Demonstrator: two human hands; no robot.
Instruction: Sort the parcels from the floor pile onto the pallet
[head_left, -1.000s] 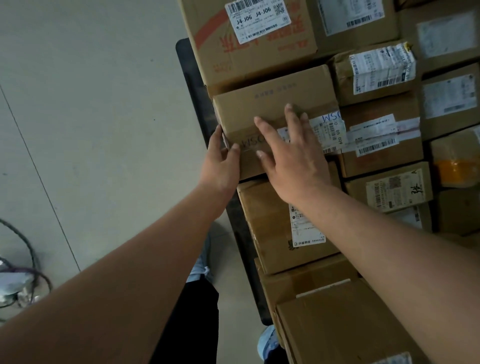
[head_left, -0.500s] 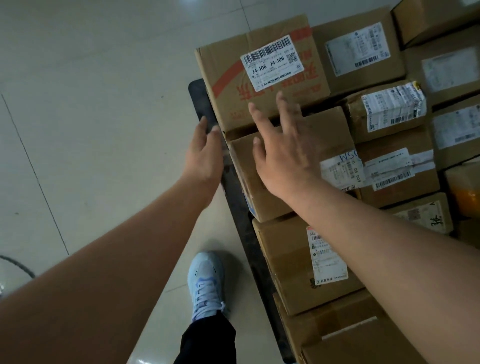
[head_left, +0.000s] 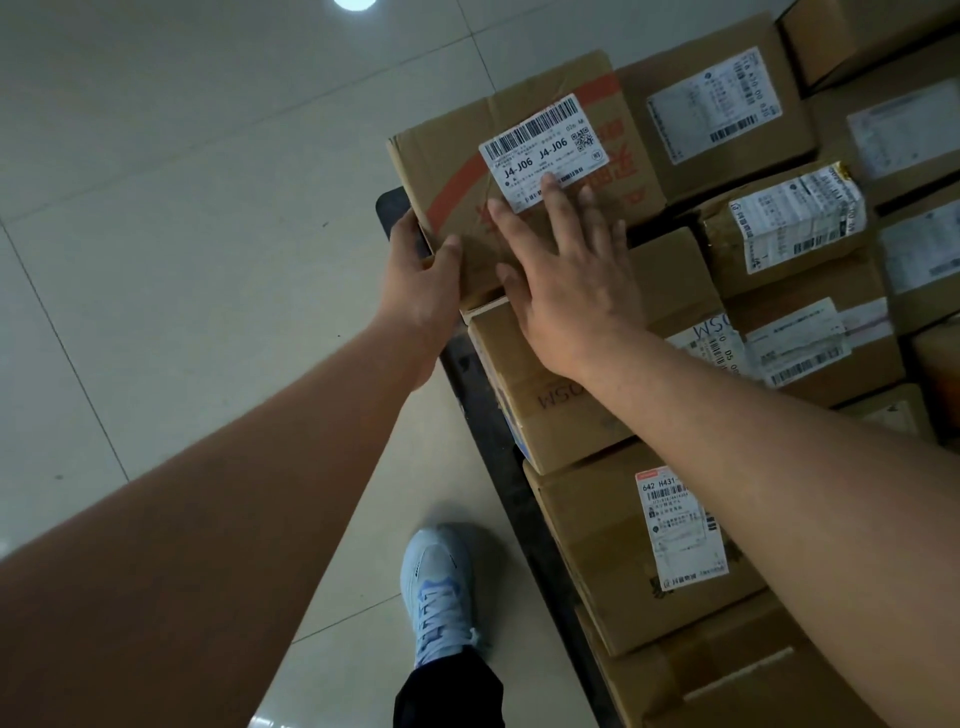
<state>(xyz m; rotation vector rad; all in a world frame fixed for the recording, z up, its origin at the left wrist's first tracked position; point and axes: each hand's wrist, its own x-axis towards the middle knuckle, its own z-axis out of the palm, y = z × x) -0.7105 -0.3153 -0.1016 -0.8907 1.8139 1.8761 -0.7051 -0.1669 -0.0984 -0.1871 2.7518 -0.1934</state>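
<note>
Head view: I see my left hand (head_left: 421, 270) at about 10 o'clock, its grip curled round the near left corner of the red-striped carton (head_left: 457, 171), thumb on top. My right hand (head_left: 566, 280) lies flat on that carton's top, grip wide, fingertips reaching the J4-J06 label (head_left: 543, 150). This carton sits on the black pallet (head_left: 467, 374), touching the WSC box (head_left: 561, 405) toward 5 o'clock. My pale shoe (head_left: 439, 592) stands on the tiled floor (head_left: 182, 208) at 6 o'clock.

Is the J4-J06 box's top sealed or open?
Sealed: the J4-J06 box has its top flaps flat and closed, with tape along the seam; the right hand lies flat on it.
</note>
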